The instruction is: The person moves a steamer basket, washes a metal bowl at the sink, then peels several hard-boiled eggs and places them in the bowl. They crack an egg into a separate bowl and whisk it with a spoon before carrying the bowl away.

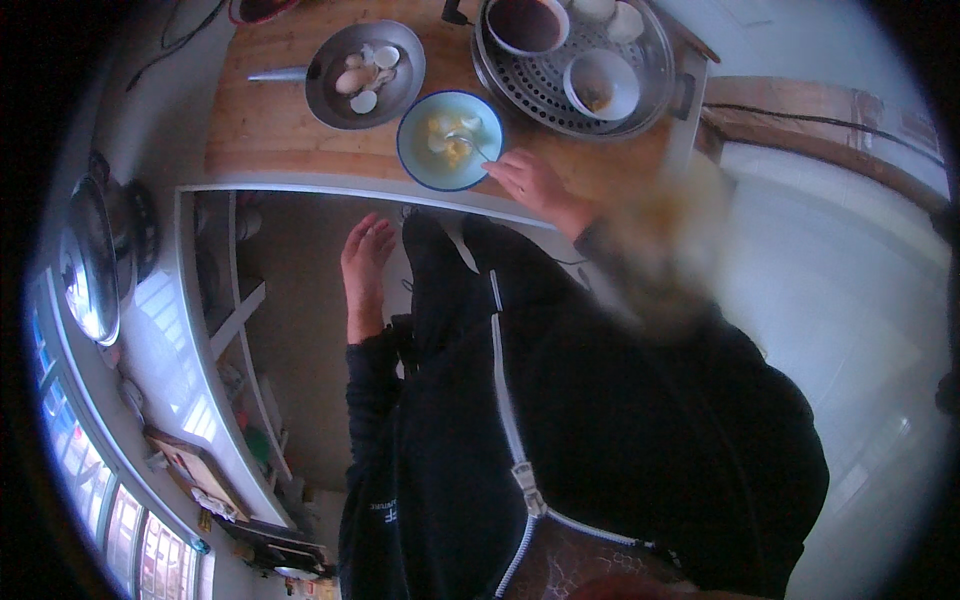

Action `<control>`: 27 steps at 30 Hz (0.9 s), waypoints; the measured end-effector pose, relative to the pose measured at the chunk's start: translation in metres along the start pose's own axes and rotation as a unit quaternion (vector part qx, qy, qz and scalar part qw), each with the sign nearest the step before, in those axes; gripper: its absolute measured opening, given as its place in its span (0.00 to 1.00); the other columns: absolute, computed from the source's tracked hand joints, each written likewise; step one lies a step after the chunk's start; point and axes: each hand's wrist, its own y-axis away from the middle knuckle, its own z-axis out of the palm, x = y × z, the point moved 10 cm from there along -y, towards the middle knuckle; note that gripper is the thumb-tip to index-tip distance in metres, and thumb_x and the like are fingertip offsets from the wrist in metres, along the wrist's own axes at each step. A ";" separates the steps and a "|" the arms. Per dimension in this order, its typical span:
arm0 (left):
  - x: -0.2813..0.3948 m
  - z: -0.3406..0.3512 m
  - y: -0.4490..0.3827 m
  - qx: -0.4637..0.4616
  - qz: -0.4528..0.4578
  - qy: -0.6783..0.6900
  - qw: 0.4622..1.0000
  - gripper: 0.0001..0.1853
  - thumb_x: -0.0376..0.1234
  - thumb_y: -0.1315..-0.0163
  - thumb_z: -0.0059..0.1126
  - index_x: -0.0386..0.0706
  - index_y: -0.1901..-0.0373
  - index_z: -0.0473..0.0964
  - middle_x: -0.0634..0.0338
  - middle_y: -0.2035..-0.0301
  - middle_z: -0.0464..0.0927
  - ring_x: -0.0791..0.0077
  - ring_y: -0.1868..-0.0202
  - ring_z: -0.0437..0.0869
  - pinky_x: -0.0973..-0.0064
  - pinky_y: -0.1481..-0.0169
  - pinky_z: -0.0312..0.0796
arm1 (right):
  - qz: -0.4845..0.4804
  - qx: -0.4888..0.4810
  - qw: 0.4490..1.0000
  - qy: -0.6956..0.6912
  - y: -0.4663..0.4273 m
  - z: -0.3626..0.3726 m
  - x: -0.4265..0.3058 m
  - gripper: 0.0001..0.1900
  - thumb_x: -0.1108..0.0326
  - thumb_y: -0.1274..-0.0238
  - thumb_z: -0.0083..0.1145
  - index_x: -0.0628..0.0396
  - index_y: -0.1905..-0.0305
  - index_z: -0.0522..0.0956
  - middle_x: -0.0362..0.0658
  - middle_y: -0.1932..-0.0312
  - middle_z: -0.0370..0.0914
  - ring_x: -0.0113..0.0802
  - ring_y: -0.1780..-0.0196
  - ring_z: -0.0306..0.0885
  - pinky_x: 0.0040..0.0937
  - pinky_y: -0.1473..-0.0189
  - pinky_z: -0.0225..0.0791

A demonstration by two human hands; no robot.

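My right hand (pixel 529 180) grips the handle of a metal spoon (pixel 474 147) at the near right rim of a blue-rimmed enamel bowl (pixel 415 162). The spoon's head reaches into pale egg pieces (pixel 448 135) and yellow yolk in the bowl. My left hand (pixel 367 251) hangs beside my leg, below the counter edge, with nothing in it. Left of the bowl stands a metal pan (pixel 322 94) with a long handle. In it lie brown eggshells (pixel 355 79) and white-lined shell halves (pixel 364 102).
At the right, a perforated steamer tray (pixel 540 97) carries a bowl of dark liquid (pixel 527 26), a white bowl with brown residue (pixel 600 84) and pale round items (pixel 624 22). The wooden countertop (pixel 262 142) ends at a white edge (pixel 315 187). A blurred pale patch (pixel 675 240) covers my right sleeve.
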 end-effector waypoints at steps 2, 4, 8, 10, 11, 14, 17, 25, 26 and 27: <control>0.001 0.006 -0.005 -0.011 0.006 0.001 1.000 0.20 0.33 0.35 0.47 0.36 0.43 0.67 0.51 0.51 0.75 0.64 0.49 0.77 0.70 0.44 0.69 | -0.030 0.003 0.999 0.014 -0.003 -0.002 -0.006 0.10 0.69 0.45 0.55 0.53 0.57 0.79 0.42 0.63 0.77 0.41 0.60 0.73 0.37 0.60 0.70; 0.001 0.018 -0.012 -0.037 0.010 0.008 0.999 0.20 0.32 0.35 0.47 0.35 0.43 0.66 0.51 0.51 0.75 0.64 0.48 0.77 0.70 0.44 0.69 | -0.064 0.002 0.998 0.025 -0.006 -0.007 -0.014 0.11 0.69 0.46 0.55 0.53 0.56 0.79 0.42 0.63 0.76 0.41 0.60 0.73 0.37 0.61 0.70; -0.004 0.049 -0.023 -0.099 0.010 0.022 0.995 0.21 0.30 0.36 0.46 0.33 0.41 0.64 0.49 0.47 0.72 0.63 0.46 0.76 0.71 0.45 0.70 | -0.053 -0.012 0.999 -0.001 -0.012 -0.019 -0.012 0.11 0.70 0.44 0.55 0.52 0.56 0.80 0.42 0.65 0.76 0.41 0.62 0.73 0.36 0.60 0.69; -0.007 0.060 -0.028 -0.098 0.012 0.015 0.995 0.22 0.29 0.36 0.46 0.32 0.41 0.63 0.48 0.46 0.71 0.62 0.46 0.76 0.71 0.45 0.70 | -0.042 -0.004 0.999 -0.008 -0.014 -0.023 -0.009 0.10 0.68 0.44 0.54 0.52 0.58 0.79 0.41 0.65 0.76 0.41 0.60 0.72 0.36 0.60 0.69; -0.007 0.065 -0.030 -0.098 0.019 0.004 0.995 0.22 0.28 0.36 0.45 0.32 0.41 0.63 0.49 0.46 0.71 0.62 0.46 0.76 0.71 0.45 0.70 | -0.034 -0.016 0.999 -0.001 -0.014 -0.020 -0.007 0.10 0.68 0.44 0.54 0.52 0.58 0.80 0.41 0.65 0.76 0.41 0.60 0.72 0.36 0.60 0.69; -0.014 0.074 -0.036 -0.089 0.011 -0.018 0.996 0.22 0.27 0.37 0.44 0.32 0.40 0.62 0.50 0.46 0.71 0.62 0.47 0.76 0.72 0.45 0.71 | -0.029 -0.015 0.999 0.005 -0.011 -0.011 -0.005 0.10 0.67 0.43 0.54 0.52 0.57 0.80 0.42 0.65 0.76 0.40 0.60 0.73 0.36 0.60 0.69; -0.019 0.083 -0.043 -0.095 0.032 -0.048 0.994 0.22 0.26 0.37 0.47 0.30 0.41 0.62 0.50 0.47 0.71 0.64 0.49 0.77 0.73 0.47 0.72 | 0.017 0.009 1.000 -0.025 -0.004 -0.002 0.005 0.09 0.68 0.41 0.53 0.53 0.57 0.80 0.43 0.65 0.77 0.39 0.63 0.75 0.35 0.63 0.70; -0.033 0.072 -0.078 0.013 0.121 -0.167 0.979 0.18 0.29 0.44 0.58 0.29 0.53 0.71 0.49 0.60 0.79 0.69 0.66 0.84 0.75 0.62 0.76 | 0.460 0.133 0.785 -0.393 0.045 0.041 0.072 0.10 0.65 0.33 0.50 0.57 0.58 0.81 0.38 0.74 0.77 0.22 0.71 0.75 0.23 0.69 0.70; -0.036 0.072 -0.081 0.011 0.129 -0.183 0.974 0.18 0.29 0.44 0.59 0.29 0.54 0.71 0.49 0.60 0.79 0.69 0.65 0.84 0.75 0.62 0.76 | 0.461 0.137 0.778 -0.405 0.045 0.042 0.070 0.10 0.64 0.33 0.50 0.56 0.58 0.81 0.37 0.74 0.77 0.21 0.71 0.74 0.22 0.69 0.70; -0.038 0.071 -0.084 0.009 0.129 -0.188 0.974 0.18 0.29 0.45 0.59 0.29 0.54 0.71 0.49 0.61 0.79 0.69 0.65 0.84 0.75 0.62 0.76 | 0.465 0.138 0.769 -0.417 0.044 0.043 0.069 0.10 0.64 0.33 0.51 0.55 0.57 0.81 0.36 0.74 0.77 0.20 0.71 0.74 0.21 0.69 0.70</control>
